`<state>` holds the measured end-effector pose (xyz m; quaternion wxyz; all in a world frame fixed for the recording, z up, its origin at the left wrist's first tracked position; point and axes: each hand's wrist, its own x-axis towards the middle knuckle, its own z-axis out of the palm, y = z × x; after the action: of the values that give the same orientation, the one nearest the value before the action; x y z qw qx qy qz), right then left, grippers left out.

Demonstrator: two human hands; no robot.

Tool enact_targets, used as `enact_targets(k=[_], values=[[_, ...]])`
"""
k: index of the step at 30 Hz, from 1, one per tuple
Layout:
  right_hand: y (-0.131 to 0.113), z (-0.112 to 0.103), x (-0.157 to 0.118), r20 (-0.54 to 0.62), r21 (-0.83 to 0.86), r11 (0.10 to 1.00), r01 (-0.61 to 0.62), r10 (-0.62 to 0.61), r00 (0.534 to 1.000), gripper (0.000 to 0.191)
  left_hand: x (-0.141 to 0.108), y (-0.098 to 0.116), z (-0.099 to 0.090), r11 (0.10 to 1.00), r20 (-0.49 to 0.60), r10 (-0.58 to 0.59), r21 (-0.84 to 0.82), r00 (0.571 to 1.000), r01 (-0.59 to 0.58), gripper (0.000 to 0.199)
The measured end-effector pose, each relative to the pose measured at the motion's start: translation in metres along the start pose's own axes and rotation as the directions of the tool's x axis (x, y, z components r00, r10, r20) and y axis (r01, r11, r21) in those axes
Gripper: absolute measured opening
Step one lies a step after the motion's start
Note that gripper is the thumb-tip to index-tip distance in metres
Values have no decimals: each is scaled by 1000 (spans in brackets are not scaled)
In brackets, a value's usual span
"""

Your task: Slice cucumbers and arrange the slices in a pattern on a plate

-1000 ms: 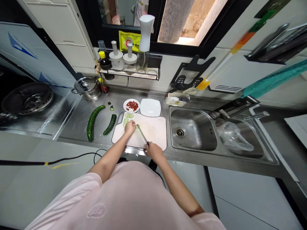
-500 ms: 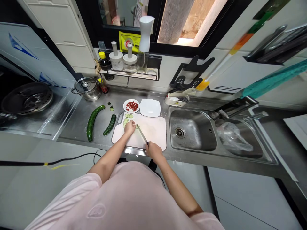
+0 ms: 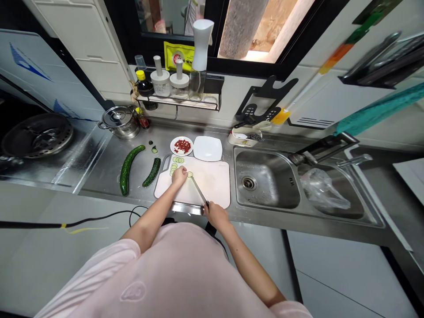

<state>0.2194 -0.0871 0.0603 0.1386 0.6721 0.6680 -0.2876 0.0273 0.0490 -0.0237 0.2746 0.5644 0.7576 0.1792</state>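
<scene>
My right hand (image 3: 216,214) is closed round the handle of a knife (image 3: 199,190), its blade pointing up and left over the white cutting board (image 3: 212,181). At the blade's tip lies a pale green cucumber slice (image 3: 190,174). Just left of it, my left hand (image 3: 179,176) rests on the board with its fingers drawn together; what they hold, if anything, is too small to make out. Several cucumber slices (image 3: 178,160) lie at the board's upper left. Beside the board are a cut cucumber piece (image 3: 151,172) and a long whole cucumber (image 3: 129,170).
Behind the board stand a plate of chopped red pieces (image 3: 182,146) and a white plate (image 3: 207,149). A steel pot (image 3: 119,122) is at the back left. The sink (image 3: 266,176) lies to the right, with a plastic bag (image 3: 323,189) in its second basin.
My right hand and the knife have moved slightly right and toward me, away from the slice near my left hand. My left hand has hardly moved.
</scene>
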Motion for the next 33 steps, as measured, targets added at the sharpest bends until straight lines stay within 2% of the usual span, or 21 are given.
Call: enact_targets(k=[6, 17, 33], values=[[4, -1, -5, 5, 7, 1000, 6, -6, 1000, 42, 0, 1, 0, 1000, -5, 2, 6, 1000, -2, 16], [-9, -4, 19, -23, -9, 1000, 24, -24, 999, 38, 0, -1, 0, 1000, -3, 16, -2, 1000, -16, 17], [-12, -5, 24, -15, -8, 1000, 13, -13, 1000, 39, 2, -4, 3, 1000, 0, 25, -4, 1000, -25, 14]])
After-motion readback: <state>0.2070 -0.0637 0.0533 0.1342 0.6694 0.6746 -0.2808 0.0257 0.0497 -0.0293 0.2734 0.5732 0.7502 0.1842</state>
